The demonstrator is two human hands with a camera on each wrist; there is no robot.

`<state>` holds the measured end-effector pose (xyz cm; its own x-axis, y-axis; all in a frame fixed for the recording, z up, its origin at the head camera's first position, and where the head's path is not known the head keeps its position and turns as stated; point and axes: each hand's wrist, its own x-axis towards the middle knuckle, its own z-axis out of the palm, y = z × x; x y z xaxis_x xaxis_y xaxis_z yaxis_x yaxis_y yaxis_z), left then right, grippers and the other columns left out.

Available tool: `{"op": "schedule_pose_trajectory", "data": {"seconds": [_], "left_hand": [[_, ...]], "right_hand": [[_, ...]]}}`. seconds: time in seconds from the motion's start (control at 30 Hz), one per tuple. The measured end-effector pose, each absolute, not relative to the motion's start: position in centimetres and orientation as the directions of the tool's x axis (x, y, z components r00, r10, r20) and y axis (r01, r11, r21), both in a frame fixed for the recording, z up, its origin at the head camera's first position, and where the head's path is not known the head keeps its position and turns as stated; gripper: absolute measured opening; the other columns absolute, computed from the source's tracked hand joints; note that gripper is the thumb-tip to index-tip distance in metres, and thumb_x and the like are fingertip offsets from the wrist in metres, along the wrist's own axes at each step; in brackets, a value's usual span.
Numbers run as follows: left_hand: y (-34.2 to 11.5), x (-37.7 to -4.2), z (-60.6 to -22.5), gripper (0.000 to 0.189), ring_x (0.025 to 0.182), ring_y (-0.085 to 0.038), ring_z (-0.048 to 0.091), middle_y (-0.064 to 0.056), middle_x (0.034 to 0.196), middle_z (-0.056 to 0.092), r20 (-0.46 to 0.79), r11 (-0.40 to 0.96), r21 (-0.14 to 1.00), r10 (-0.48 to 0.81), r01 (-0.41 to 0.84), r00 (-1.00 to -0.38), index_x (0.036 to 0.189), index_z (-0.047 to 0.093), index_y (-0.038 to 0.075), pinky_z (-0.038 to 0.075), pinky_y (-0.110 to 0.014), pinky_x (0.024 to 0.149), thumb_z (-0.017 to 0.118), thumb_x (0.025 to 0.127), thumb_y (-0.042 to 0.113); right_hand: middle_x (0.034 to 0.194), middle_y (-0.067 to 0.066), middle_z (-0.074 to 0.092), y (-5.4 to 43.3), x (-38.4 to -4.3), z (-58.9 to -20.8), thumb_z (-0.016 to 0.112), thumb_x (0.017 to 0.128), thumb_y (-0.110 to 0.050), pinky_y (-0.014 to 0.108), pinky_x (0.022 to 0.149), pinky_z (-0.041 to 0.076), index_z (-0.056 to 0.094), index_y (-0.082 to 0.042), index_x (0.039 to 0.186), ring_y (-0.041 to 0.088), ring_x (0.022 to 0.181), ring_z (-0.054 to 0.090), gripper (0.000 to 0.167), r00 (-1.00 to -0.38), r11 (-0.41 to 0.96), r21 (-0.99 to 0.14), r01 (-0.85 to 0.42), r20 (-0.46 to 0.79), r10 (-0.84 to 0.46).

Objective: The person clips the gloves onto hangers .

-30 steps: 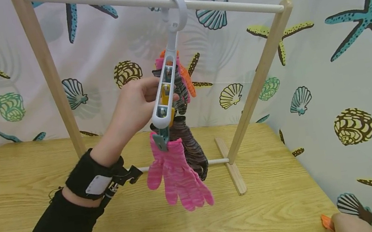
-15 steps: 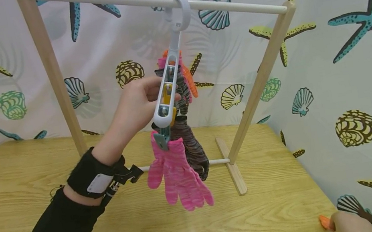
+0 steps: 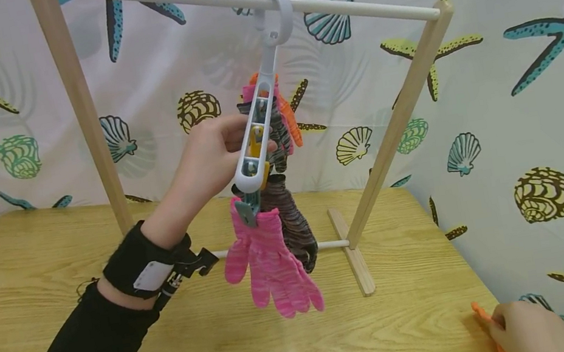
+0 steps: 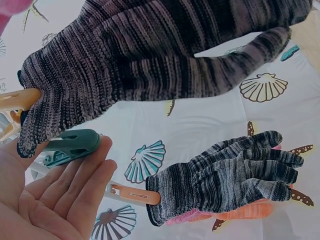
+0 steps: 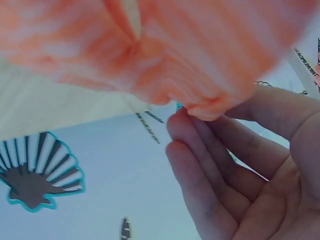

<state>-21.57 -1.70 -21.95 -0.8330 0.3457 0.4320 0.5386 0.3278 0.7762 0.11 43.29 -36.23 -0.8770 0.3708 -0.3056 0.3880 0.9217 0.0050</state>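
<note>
A white clip hanger [image 3: 247, 183] hangs from the rack's rail. My left hand [image 3: 211, 150] is at its middle, fingertips on a teal clip [image 4: 82, 142] that bears no glove in the left wrist view. From the hanger's near end a pink glove [image 3: 274, 263] hangs by a teal clip [image 3: 246, 212]. Behind it hangs a dark striped glove [image 3: 294, 217], with another dark striped glove [image 4: 225, 177] farther back. At the lower right, my right hand [image 3: 533, 330] pinches the edge of an orange glove [image 5: 200, 65], lifted close before the right wrist camera.
The drying rack has a white rail [image 3: 360, 6], wooden legs [image 3: 83, 109] and a foot [image 3: 354, 257] on the wooden table [image 3: 204, 348]. More pink and orange gloves [image 3: 291, 119] hang at the hanger's far end. A patterned cloth [image 3: 469, 97] stands behind and to the right.
My right hand has risen slightly, and more of the orange glove shows at its fingers. The left hand keeps its place on the hanger; the view has shifted a little.
</note>
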Motion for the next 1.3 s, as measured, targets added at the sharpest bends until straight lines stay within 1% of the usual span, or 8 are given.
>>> {"op": "schedule_pose_trajectory", "data": {"seconds": [0.1,0.23,0.33,0.53,0.6,0.77,0.97,1.3], "left_hand": [[-1.7,-21.5,-21.9,0.033,0.11,-0.032,0.079,-0.019,0.116,0.08,0.433,0.329,0.775,0.344,0.539,-0.833,0.123,0.075,0.002,0.061,-0.046,0.096,0.084,0.093,0.014],[-1.7,-21.6,-21.9,0.033,0.11,-0.031,0.079,-0.018,0.116,0.08,0.429,0.333,0.777,0.341,0.534,-0.836,0.123,0.075,0.002,0.061,-0.046,0.097,0.084,0.093,0.015],[-1.6,-21.5,-22.0,0.033,0.111,-0.031,0.079,-0.018,0.117,0.08,0.424,0.328,0.782,0.343,0.53,-0.838,0.123,0.075,0.002,0.061,-0.046,0.098,0.084,0.093,0.015],[-1.5,-21.5,-22.1,0.034,0.11,-0.031,0.079,-0.018,0.118,0.08,0.432,0.316,0.782,0.346,0.537,-0.833,0.124,0.075,0.003,0.061,-0.045,0.098,0.084,0.093,0.014],[-1.4,-21.5,-22.1,0.034,0.111,-0.031,0.079,-0.018,0.118,0.08,0.434,0.315,0.781,0.347,0.539,-0.832,0.124,0.075,0.002,0.061,-0.045,0.098,0.084,0.093,0.014],[-1.4,-21.4,-22.0,0.035,0.112,-0.031,0.079,-0.018,0.119,0.08,0.428,0.321,0.782,0.346,0.534,-0.835,0.124,0.074,0.002,0.061,-0.046,0.099,0.084,0.093,0.014],[-1.4,-21.4,-22.0,0.033,0.111,-0.031,0.079,-0.018,0.119,0.08,0.423,0.314,0.787,0.35,0.53,-0.836,0.124,0.074,0.002,0.061,-0.046,0.099,0.083,0.094,0.012],[-1.3,-21.2,-21.9,0.033,0.113,-0.031,0.078,-0.018,0.12,0.079,0.417,0.308,0.794,0.353,0.525,-0.838,0.125,0.074,0.002,0.06,-0.046,0.102,0.082,0.094,0.011]], "right_hand": [[0.059,-0.003,0.043,42.8,-0.2,-35.6,0.069,0.098,-0.013,0.031,0.056,0.034,0.054,-0.017,0.064,0.016,0.057,0.045,0.038,-0.898,0.924,-0.028,0.382,-0.246,0.364],[0.066,-0.004,0.059,42.2,-0.5,-34.8,0.07,0.097,-0.012,0.033,0.058,0.039,0.071,-0.013,0.078,0.016,0.061,0.051,0.019,-0.918,0.934,-0.048,0.353,-0.21,0.336],[0.072,-0.005,0.066,41.6,-0.9,-34.2,0.071,0.095,-0.01,0.034,0.059,0.045,0.078,-0.012,0.088,0.015,0.063,0.054,0.01,-0.933,0.945,-0.047,0.323,-0.183,0.31],[0.067,-0.006,0.06,39.7,-1.7,-33.6,0.075,0.093,-0.008,0.031,0.056,0.039,0.076,-0.014,0.082,0.014,0.061,0.048,0.013,-0.972,0.971,-0.049,0.233,-0.037,0.232],[0.068,-0.006,0.062,39.1,-1.9,-33.5,0.077,0.092,-0.008,0.031,0.055,0.041,0.077,-0.013,0.082,0.013,0.06,0.049,0.012,-0.978,0.977,-0.047,0.207,0.017,0.208],[0.073,-0.003,0.072,37.6,-2.5,-33.1,0.084,0.088,-0.011,0.032,0.053,0.047,0.081,-0.011,0.085,0.011,0.059,0.055,0.004,-0.979,0.986,-0.038,0.163,0.116,0.167],[0.077,-0.001,0.076,36.0,-3.2,-32.8,0.083,0.088,-0.01,0.037,0.055,0.053,0.082,-0.008,0.088,0.014,0.062,0.061,0.002,-0.969,0.993,-0.046,0.112,0.217,0.119],[0.083,0.004,0.079,33.5,-4.6,-32.7,0.086,0.085,-0.009,0.039,0.056,0.057,0.084,-0.01,0.092,0.022,0.07,0.072,0.008,-0.931,0.999,-0.037,-0.019,0.366,-0.004]]}}
